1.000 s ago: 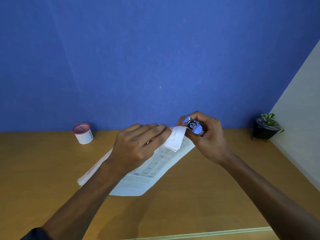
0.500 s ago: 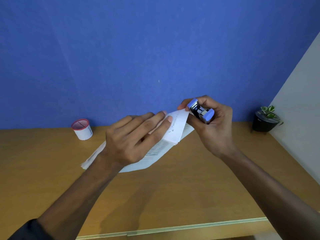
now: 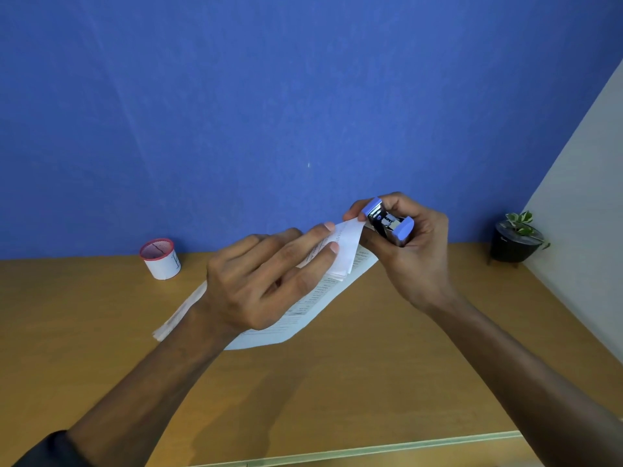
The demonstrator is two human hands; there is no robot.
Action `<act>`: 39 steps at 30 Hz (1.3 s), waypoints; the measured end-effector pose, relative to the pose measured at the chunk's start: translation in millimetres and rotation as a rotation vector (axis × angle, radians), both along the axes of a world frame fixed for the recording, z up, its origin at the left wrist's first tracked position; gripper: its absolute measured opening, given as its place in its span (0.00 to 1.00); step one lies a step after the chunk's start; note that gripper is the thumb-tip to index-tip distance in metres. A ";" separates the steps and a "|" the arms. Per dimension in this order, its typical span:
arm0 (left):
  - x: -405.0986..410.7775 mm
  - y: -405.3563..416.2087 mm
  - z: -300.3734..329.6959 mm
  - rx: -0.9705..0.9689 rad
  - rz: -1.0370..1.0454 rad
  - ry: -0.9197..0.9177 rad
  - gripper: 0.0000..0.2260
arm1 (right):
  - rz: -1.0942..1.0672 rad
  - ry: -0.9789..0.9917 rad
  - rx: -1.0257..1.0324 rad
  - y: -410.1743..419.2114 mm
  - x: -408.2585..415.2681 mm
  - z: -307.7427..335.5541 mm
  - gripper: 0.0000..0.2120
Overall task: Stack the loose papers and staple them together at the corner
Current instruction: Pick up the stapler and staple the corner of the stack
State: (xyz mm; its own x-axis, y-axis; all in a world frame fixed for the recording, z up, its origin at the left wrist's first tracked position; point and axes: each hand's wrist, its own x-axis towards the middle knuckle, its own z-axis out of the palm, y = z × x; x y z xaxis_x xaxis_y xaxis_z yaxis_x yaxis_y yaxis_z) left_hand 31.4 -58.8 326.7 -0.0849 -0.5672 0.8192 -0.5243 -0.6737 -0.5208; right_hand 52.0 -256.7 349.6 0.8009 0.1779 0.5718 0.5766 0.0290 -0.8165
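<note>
A stack of printed white papers (image 3: 313,308) lies slanted on the wooden desk (image 3: 371,382), its far corner bent upward. My left hand (image 3: 263,281) lies on the stack with fingers stretched out, the fingertips pressing the raised corner. My right hand (image 3: 414,251) grips a small blue and chrome stapler (image 3: 391,222), whose mouth sits at the tip of that lifted corner. The stack's middle is hidden under my left hand.
A white cup with a red rim (image 3: 161,258) stands at the back left of the desk. A small potted plant (image 3: 517,239) sits at the back right by the grey side wall. A blue wall rises behind the desk.
The paper corner has risen off the desk with both hands. The stapler has tipped so that its mouth meets the corner's tip.
</note>
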 end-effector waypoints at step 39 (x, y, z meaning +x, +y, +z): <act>1.8 0.7 3.8 -0.004 -0.016 -0.003 0.19 | -0.007 -0.026 0.008 -0.5 -0.2 5.2 0.15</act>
